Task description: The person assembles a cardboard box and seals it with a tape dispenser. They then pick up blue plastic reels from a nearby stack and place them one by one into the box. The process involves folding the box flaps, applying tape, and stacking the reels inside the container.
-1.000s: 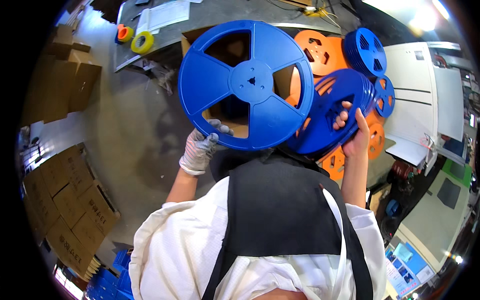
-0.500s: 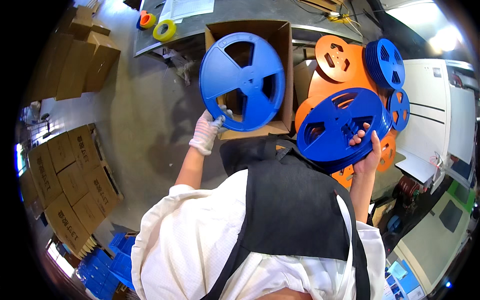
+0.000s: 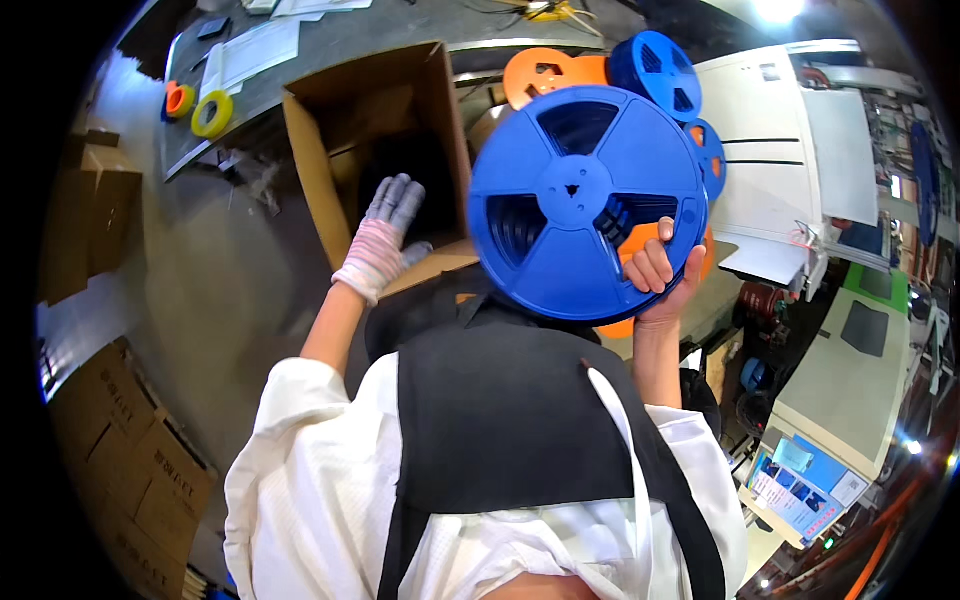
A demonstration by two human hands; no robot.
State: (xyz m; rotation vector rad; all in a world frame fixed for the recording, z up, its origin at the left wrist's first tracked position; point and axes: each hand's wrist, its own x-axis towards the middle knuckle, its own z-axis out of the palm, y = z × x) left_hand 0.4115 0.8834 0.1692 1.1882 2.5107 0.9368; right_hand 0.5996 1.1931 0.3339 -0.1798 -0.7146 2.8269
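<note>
My left hand (image 3: 378, 242), in a striped pink and grey glove, is open, its fingers stretched out over an open cardboard box (image 3: 318, 185). Deep shadow hides the inside of the box. To its right, my bare right hand (image 3: 662, 278) grips a stack of blue plastic reels (image 3: 548, 192) near the right rim. Its fingers reach through one of the openings in the top reel, with the thumb at the outer edge. The stack's face is turned up toward me, and its left rim overlaps the box's right wall in view.
Behind the stack are orange reels (image 3: 530, 72) and more blue reels (image 3: 655, 75). Tape rolls (image 3: 212, 115) and papers (image 3: 250, 55) lie on the grey table (image 3: 400, 30). A white cabinet (image 3: 750, 130) stands at the right. Stacked cartons (image 3: 130, 470) are at the lower left.
My left hand has let go of a single blue reel it held over the box; I cannot see that reel now. The stack in my right hand has come up closer to the box.
</note>
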